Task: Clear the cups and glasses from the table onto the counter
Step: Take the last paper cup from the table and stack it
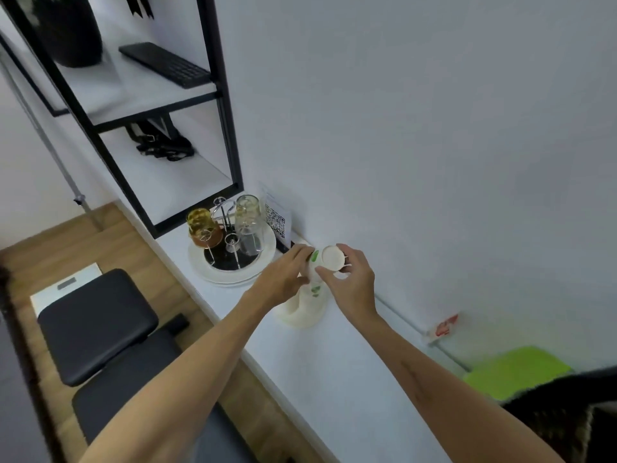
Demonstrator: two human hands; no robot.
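Observation:
A white cup with green marks is upside down on top of a stack of similar white cups that stands on the white counter by the wall. My left hand grips the top cup from the left. My right hand holds its upturned base from the right. Further left, a round white tray carries a wire glass rack with an amber glass and a clear glass, both inverted.
A QR-code card leans on the wall behind the tray. A black metal shelf holds a keyboard and a dark pot. A black padded bench stands below the counter. At the right lie a green item and a red-and-white packet.

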